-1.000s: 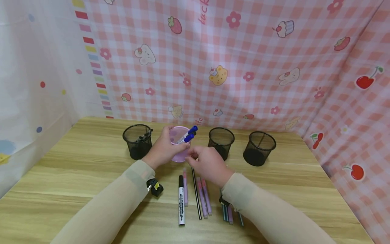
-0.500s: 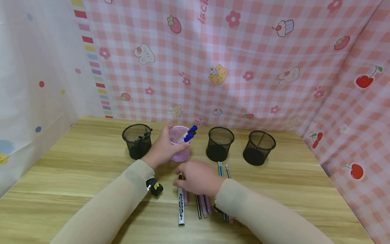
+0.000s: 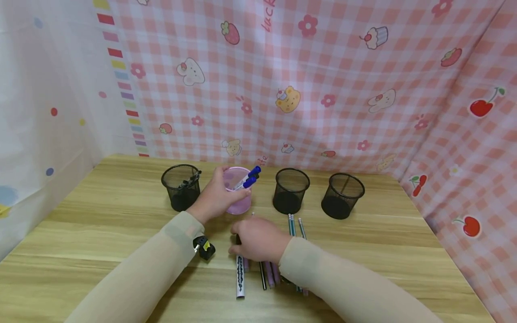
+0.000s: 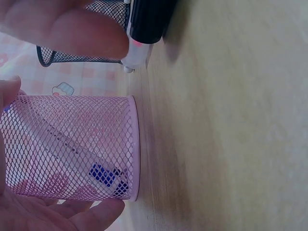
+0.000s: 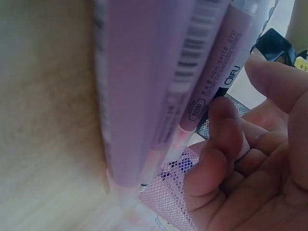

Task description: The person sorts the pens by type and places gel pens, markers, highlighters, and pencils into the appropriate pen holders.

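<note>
In the head view my left hand [image 3: 216, 197] grips a pink mesh pen cup [image 3: 240, 206] by its side. Blue-capped markers [image 3: 252, 177] lean inside the cup. My right hand [image 3: 260, 240] is low over the pens, with thumb and index finger apart around the black cap of a white marker [image 3: 240, 278] on the table. Pale purple highlighters [image 5: 130, 86] lie close to this hand in the right wrist view, and its fingers are partly curled. Any contact with the cap is hidden. A fingertip [image 4: 91, 33] is near the marker's black cap [image 4: 150, 21] in the left wrist view.
Black mesh cups stand behind the hands, one [image 3: 181, 190] at left holding dark items, and two [image 3: 291, 190] at right. Pencils [image 3: 303, 229] lie partly under the right sleeve. A dark pencil-like stick [image 3: 263, 276] lies beside the marker. A checkered cloth [image 3: 343, 125] hangs behind.
My right hand has drawn back from the pink cup toward me, down to the white marker's cap. My left hand has kept its grip on the cup.
</note>
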`<action>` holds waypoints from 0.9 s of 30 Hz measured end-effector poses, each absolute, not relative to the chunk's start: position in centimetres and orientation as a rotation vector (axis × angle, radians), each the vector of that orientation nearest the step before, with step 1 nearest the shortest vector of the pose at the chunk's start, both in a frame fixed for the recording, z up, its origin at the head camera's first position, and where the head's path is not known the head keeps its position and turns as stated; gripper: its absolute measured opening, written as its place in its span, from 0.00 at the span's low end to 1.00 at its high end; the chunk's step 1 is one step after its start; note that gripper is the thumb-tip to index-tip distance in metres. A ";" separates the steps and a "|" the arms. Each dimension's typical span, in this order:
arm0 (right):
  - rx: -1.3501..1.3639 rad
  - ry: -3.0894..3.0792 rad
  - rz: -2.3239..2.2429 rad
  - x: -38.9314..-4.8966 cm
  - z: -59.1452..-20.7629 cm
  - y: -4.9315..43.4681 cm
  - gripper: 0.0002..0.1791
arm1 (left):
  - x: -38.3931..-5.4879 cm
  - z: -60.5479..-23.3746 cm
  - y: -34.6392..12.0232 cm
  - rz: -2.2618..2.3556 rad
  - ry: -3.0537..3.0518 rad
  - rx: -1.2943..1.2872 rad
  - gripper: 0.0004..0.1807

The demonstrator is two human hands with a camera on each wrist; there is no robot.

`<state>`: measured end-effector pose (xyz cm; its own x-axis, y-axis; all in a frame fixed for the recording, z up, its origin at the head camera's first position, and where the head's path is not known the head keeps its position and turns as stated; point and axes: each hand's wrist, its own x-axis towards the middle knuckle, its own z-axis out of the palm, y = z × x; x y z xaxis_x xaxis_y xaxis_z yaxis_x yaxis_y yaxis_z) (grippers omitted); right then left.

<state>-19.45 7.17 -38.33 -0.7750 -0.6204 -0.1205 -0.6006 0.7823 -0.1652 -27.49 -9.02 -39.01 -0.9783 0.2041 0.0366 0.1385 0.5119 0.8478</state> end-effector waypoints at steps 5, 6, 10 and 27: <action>-0.923 2.803 -0.166 -19.5 -38.4 7.2 0.15 | -27.6 -39.0 -9.0 1.484 2.674 0.299 0.61; -0.913 2.802 -0.162 -19.6 -38.4 7.2 0.15 | -27.6 -39.0 -9.0 1.484 2.675 0.298 0.61; -0.881 2.800 -0.146 -19.6 -38.4 7.1 0.16 | -27.6 -39.0 -9.0 1.485 2.675 0.298 0.61; -0.805 2.779 -0.154 -19.3 -37.9 6.6 0.18 | -27.5 -39.0 -9.0 1.510 2.660 0.301 0.58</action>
